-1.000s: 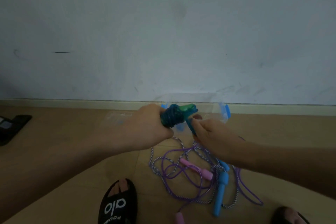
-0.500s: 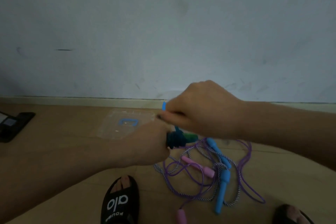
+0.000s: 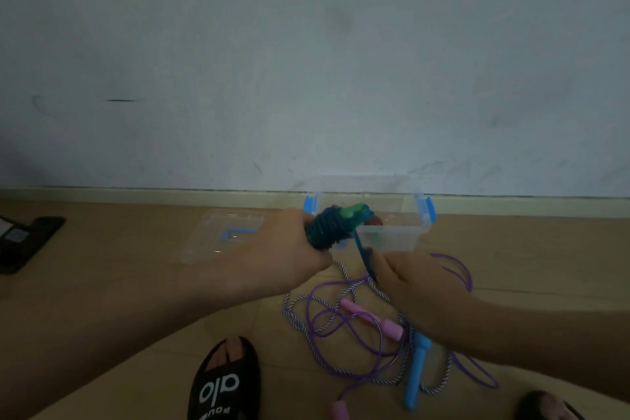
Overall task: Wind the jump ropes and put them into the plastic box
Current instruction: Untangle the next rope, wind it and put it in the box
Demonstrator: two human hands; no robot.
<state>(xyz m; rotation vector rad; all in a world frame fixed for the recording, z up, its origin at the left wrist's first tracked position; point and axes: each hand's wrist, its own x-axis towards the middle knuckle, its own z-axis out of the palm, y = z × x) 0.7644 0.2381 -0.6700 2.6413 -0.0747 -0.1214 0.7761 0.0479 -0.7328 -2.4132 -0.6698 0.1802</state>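
Note:
My left hand [image 3: 283, 249] grips a green-handled jump rope [image 3: 335, 225] with dark blue cord wound round its handles. From the bundle a free length of the blue cord [image 3: 363, 254] runs down into my right hand [image 3: 405, 280], which pinches it just below the box. The clear plastic box [image 3: 388, 237] with blue latches stands open on the floor by the wall, right behind the bundle. On the floor under my right arm lies a tangle of a purple rope with pink handles [image 3: 387, 324] and a striped rope with blue handles [image 3: 417, 372].
The box's clear lid [image 3: 218, 239] lies flat to the left of the box. A dark device [image 3: 24, 242] sits at the far left. My sandalled feet [image 3: 223, 382] are at the bottom edge. A pale wall and skirting board close off the back.
My right hand has swung from above the bundle down to its lower right, carrying the blue cord around. The left hand and bundle rose slightly toward the box.

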